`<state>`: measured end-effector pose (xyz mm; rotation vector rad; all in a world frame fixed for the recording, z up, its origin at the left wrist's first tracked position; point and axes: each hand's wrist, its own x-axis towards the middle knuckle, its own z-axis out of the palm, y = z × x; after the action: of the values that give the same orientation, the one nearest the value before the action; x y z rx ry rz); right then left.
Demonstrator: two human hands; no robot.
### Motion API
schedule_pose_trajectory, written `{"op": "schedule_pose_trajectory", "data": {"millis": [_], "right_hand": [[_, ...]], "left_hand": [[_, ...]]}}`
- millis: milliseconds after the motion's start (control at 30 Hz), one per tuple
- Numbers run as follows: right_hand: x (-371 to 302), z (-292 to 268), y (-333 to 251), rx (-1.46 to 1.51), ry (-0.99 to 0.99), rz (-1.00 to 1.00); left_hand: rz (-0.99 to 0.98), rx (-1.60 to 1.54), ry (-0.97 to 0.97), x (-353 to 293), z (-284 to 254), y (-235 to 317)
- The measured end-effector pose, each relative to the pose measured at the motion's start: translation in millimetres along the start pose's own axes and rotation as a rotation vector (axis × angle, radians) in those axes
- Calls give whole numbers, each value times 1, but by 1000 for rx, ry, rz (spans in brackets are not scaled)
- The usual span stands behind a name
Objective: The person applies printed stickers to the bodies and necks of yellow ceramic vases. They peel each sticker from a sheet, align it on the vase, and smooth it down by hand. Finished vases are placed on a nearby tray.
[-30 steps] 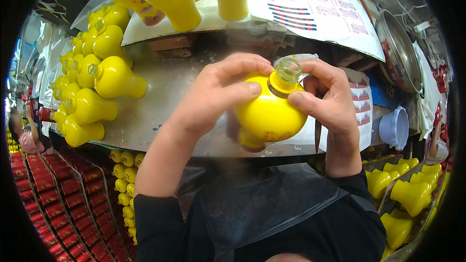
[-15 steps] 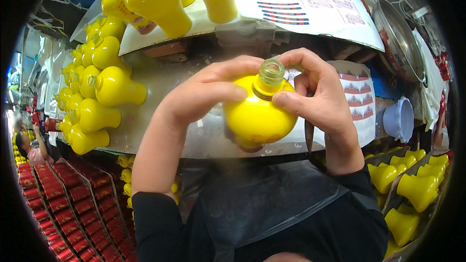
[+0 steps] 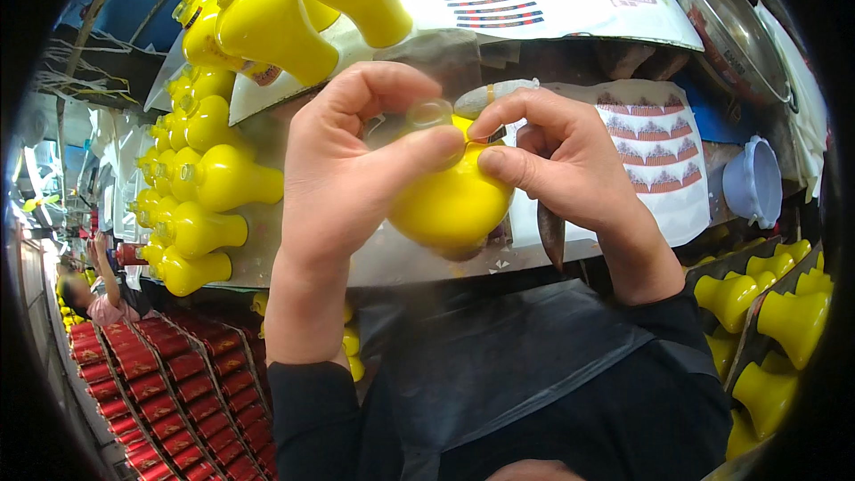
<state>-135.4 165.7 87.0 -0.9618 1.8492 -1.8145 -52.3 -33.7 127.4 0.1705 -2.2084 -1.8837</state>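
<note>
A glossy yellow glass bottle [image 3: 454, 209] with a rounded body and a clear glass mouth is tilted between my two hands above the table. My left hand [image 3: 356, 151] curls about the neck, its thumb across the base of the neck. My right hand [image 3: 552, 151] closes thumb and forefinger at the other side of the neck, where the end of a dark narrow strip [image 3: 496, 134] shows. Below my right palm sticks out a dark, pointed blade-like piece [image 3: 552, 236]; its upper part is hidden. A greyish wrapped bundle [image 3: 499, 95] lies just beyond the neck.
More yellow bottles [image 3: 236, 176] lie at left, and others stand on the raised white board [image 3: 614, 22] with printed label sheets. A label sheet [image 3: 690, 156], a lavender bucket [image 3: 753, 183] and a metal pan [image 3: 726, 22] are at right. Red boxes [image 3: 169, 374] fill the lower left, near another person [image 3: 111, 294].
The bottle has moved left and turned in my hands. My left hand has risen to wrap the neck, and my right fingers have shifted left along its base. The view has swung slightly.
</note>
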Motion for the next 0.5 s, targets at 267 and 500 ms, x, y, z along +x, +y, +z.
{"op": "schedule_pose_trajectory", "data": {"millis": [267,500], "right_hand": [[-6,9,7,-178,74,-190],[-3,10,2,-284,98,-234]], "left_hand": [[130,-159,-22,-10,0,-10],[205,66,48,-22,1,-4]]}}
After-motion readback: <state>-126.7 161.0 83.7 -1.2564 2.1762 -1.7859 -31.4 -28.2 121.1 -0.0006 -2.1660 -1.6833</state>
